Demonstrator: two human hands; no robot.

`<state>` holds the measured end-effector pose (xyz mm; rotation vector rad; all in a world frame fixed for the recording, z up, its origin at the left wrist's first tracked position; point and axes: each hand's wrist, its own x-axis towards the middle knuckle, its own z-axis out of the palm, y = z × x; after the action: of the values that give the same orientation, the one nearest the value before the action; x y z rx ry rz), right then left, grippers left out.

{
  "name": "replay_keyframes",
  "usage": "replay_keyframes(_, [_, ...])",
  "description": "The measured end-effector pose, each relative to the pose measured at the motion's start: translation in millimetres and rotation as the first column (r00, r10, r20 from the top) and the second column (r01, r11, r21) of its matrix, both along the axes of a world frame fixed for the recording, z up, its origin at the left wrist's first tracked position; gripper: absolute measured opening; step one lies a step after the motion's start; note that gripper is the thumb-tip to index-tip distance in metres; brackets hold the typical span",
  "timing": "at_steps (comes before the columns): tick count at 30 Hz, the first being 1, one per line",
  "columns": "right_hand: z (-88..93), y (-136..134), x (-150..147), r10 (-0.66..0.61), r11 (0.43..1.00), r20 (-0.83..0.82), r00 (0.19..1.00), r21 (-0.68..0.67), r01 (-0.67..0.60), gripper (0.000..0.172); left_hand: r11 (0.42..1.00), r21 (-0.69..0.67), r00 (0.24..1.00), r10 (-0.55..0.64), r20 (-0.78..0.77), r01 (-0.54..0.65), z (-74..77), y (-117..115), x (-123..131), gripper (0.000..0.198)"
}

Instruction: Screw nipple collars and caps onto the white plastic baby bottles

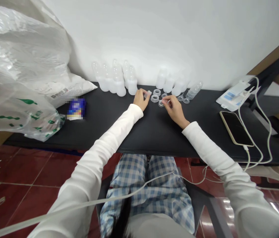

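Observation:
My left hand (141,99) pinches a small translucent bottle collar ring (149,93) between thumb and fingertips, just above the black table. To its right, my right hand (175,109) has its thumb and fingers closed on a clear bottle nipple (161,103), partly hidden by the fingertips. Two more collar rings (155,98) lie between the hands. Other clear nipples (180,98) rest beyond my right hand. Behind my left hand stand several white baby bottles (118,87) with clear domed caps. Uncapped white bottles (169,84) are lined up behind my right hand.
Stacked clear caps (194,91) lean at the right end of the bottle row. A phone (235,128) on a cable and a white power strip (233,96) lie farther right. Large plastic bags (22,109) and a blue packet (77,109) occupy the left side.

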<state>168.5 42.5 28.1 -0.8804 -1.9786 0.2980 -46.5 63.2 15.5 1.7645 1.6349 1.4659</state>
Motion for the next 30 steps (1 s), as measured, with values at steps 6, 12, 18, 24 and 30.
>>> replay_keyframes(6, [8.1,-11,-4,0.029,0.997,-0.106,0.994,0.072,-0.021,0.033,0.958,-0.183,0.799,-0.071,0.597,0.222,17.9,-16,24,0.021])
replay_keyframes(12, [9.1,-13,-5,0.026,0.998,-0.107,0.994,0.062,-0.019,0.034,0.928,-0.172,0.751,-0.148,0.644,0.33,19.6,-27,36,0.029])
replay_keyframes(18, [6.1,-9,-4,-0.011,1.0,-0.118,0.993,0.025,0.014,0.037,0.912,-0.088,0.774,-0.284,0.566,0.4,14.2,-31,38,0.032])
replay_keyframes(24, [4.8,-7,-3,-0.077,0.997,-0.135,0.988,-0.015,0.076,0.043,0.892,-0.02,0.79,-0.39,0.472,0.452,9.6,-33,37,0.033])
replay_keyframes(30, [0.7,-4,-3,-0.126,0.992,-0.136,0.983,-0.015,0.126,0.045,0.882,-0.038,0.815,-0.416,0.403,0.469,6.8,-34,35,0.034])
